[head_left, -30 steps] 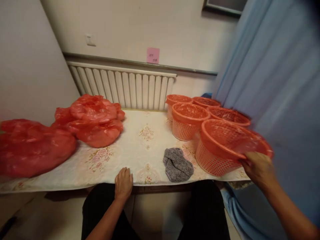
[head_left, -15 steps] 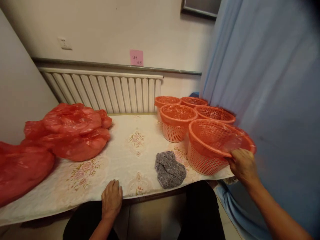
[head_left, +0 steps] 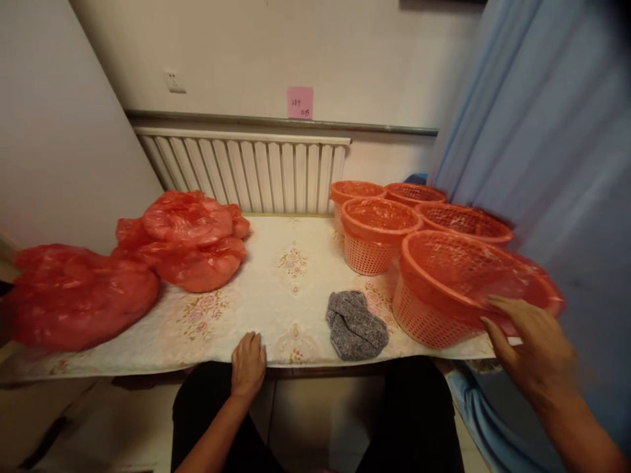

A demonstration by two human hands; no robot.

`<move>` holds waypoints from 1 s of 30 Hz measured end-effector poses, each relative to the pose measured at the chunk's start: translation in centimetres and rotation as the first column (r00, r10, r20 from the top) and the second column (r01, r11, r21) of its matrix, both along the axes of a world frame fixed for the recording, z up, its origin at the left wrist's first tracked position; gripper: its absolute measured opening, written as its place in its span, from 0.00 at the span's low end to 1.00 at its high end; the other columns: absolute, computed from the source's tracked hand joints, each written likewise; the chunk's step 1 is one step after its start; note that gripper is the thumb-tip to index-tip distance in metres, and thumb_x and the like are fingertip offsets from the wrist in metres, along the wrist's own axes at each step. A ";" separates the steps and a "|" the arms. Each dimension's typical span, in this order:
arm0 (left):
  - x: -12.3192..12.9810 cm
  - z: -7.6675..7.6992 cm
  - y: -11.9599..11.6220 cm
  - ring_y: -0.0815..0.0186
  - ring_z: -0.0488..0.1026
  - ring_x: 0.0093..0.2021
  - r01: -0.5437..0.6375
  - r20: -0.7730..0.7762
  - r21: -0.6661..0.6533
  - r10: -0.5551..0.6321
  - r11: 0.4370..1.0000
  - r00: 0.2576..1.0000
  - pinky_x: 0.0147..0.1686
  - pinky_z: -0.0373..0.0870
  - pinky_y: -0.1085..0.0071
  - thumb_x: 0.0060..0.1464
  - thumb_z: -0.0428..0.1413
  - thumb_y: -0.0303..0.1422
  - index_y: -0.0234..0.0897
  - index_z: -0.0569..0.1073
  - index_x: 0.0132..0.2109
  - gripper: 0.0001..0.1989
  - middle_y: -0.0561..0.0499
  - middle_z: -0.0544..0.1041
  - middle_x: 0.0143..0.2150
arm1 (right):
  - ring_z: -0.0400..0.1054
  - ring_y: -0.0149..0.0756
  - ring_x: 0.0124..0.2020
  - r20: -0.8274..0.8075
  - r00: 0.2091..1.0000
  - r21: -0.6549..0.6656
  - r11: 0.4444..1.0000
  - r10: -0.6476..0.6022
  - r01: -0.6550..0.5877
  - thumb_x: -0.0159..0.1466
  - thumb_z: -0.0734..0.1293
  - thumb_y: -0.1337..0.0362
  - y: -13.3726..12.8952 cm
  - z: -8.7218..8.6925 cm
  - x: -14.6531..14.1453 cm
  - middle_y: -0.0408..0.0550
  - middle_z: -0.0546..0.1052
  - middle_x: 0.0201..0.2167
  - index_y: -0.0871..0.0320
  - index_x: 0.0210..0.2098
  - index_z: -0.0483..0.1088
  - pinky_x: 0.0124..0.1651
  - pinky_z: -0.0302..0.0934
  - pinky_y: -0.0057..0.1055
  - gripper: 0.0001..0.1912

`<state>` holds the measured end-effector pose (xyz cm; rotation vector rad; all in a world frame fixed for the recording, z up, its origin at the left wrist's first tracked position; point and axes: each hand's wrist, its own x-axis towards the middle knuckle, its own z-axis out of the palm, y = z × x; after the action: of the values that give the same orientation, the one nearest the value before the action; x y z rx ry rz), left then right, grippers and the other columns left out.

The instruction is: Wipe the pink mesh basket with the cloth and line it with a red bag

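Note:
My right hand (head_left: 537, 348) is beside the rim of the nearest red basket (head_left: 434, 315), thumb and fingers apart, with nothing held between them. That basket is lined with a thin red bag, which spreads over its right side. On the table's front edge rests my left hand (head_left: 249, 364), its fingers together and curled down onto the cloth, holding nothing visible. Between the hands lies a folded grey cloth (head_left: 357, 326), close to the basket. Just behind stands a smaller lined basket (head_left: 372, 253), upright.
More red baskets (head_left: 466, 223) stand at the back right by a blue curtain (head_left: 552, 131). Filled red bags (head_left: 83, 299) lie on the left of the flowered tablecloth (head_left: 293, 305). A radiator (head_left: 256, 167) runs along the wall under a pink note (head_left: 300, 103).
The view has turned left, showing more of the red bags. My right hand has let go of the nearest basket's rim and opened. My left hand still rests on the table edge.

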<state>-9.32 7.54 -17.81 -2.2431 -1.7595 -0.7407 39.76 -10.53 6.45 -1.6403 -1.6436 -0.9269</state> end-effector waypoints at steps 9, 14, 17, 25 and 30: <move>4.4 8.7 -1.3 0.64 0.72 0.35 0.265 0.555 -0.203 -0.112 0.943 0.824 0.41 0.71 0.65 0.57 0.49 0.31 0.31 0.61 0.62 0.25 0.51 0.72 0.34 | 0.69 0.36 0.33 -0.433 0.856 0.025 0.953 0.283 -0.303 0.64 0.63 0.63 3.8 -1.8 -12.5 0.45 0.72 0.31 0.55 0.47 0.69 0.40 0.64 0.34 0.11; 7.5 17.3 -2.8 0.70 0.66 0.27 0.405 0.654 0.002 -0.308 0.914 0.692 0.33 0.65 0.74 0.55 0.50 0.29 0.37 0.39 0.70 0.41 0.58 0.66 0.30 | 0.62 0.31 0.26 -0.603 0.701 0.030 0.889 0.381 -0.457 0.63 0.61 0.67 8.3 -2.7 -19.6 0.38 0.65 0.25 0.57 0.65 0.52 0.36 0.62 0.29 0.32; 7.6 19.6 -2.3 0.70 0.66 0.26 0.381 0.586 -0.011 -0.303 0.925 0.752 0.32 0.63 0.74 0.53 0.50 0.26 0.38 0.33 0.71 0.45 0.57 0.67 0.30 | 0.62 0.31 0.26 -0.628 0.685 -0.049 0.859 0.370 -0.509 0.61 0.60 0.70 11.4 -2.9 -22.0 0.38 0.66 0.26 0.56 0.69 0.42 0.35 0.59 0.27 0.39; 6.0 18.7 3.1 0.65 0.70 0.26 0.200 0.359 -0.346 -0.068 0.917 0.931 0.29 0.61 0.73 0.49 0.50 0.21 0.35 0.26 0.70 0.50 0.54 0.72 0.27 | 0.63 0.33 0.26 -0.618 0.786 -0.444 0.810 0.033 -0.383 0.54 0.58 0.77 17.9 -4.6 -22.5 0.40 0.69 0.23 0.59 0.70 0.34 0.30 0.52 0.25 0.48; 5.6 18.0 3.3 0.64 0.71 0.28 0.211 0.346 -0.325 -0.091 0.922 0.934 0.30 0.61 0.73 0.48 0.50 0.21 0.34 0.27 0.70 0.51 0.52 0.73 0.29 | 0.63 0.33 0.26 -0.605 0.796 -0.462 0.804 0.022 -0.373 0.53 0.59 0.77 18.2 -5.7 -22.5 0.40 0.70 0.22 0.59 0.70 0.34 0.30 0.51 0.25 0.48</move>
<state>-3.71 10.84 0.24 -2.6505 -2.0235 -0.9341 17.29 7.65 0.74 -1.8085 -1.6731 0.2281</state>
